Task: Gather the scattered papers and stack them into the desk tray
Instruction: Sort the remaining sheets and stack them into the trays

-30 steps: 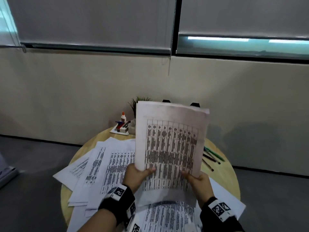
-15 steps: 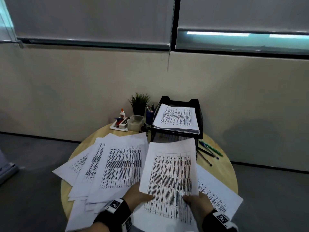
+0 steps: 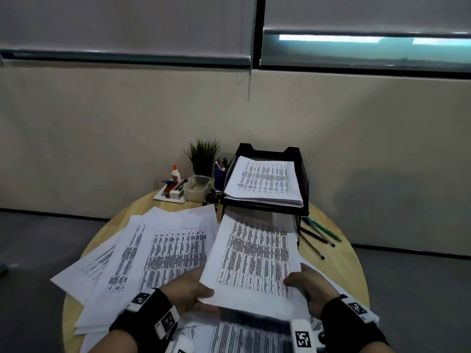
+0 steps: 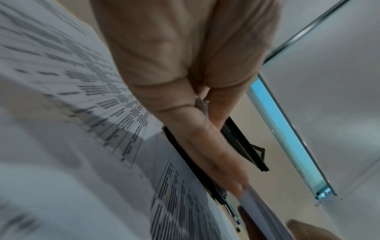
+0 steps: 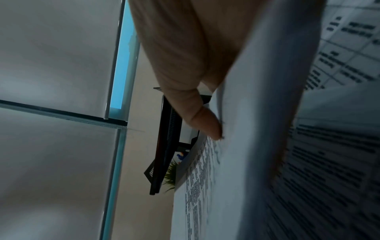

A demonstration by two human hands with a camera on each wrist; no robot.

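- A sheaf of printed sheets (image 3: 253,258) is held at its near edge by both hands, just above the table, its far edge reaching toward the lower tier of the desk tray (image 3: 303,182).
- The near-left corner is pinched by the left hand (image 3: 190,293), thumb on top and fingers curled beneath; in the left wrist view the paper edge (image 4: 202,105) is seen clamped between thumb and fingers.
- The near-right corner is gripped by the right hand (image 3: 311,289), thumb laid on the top sheet; in the right wrist view the thumb (image 5: 205,123) is pressed against the sheaf's edge.
- Black wrist bands with printed markers are worn on both wrists.
- Scattered papers (image 3: 153,253) are fanned in overlapping layers at 9 to 10 o'clock of the hands, with more sheets under and in front of the wrists.
- The round wooden table (image 3: 341,271) bears the black mesh tray at 12 o'clock; a stack of papers (image 3: 265,182) lies in its upper tier.
- Pens (image 3: 318,234) lie on the table at 2 o'clock, just right of the tray.
- A potted plant (image 3: 202,155), a pen cup (image 3: 219,171), a clear container (image 3: 197,184) and a glue bottle (image 3: 175,172) on a small white tray are grouped at 11 o'clock.
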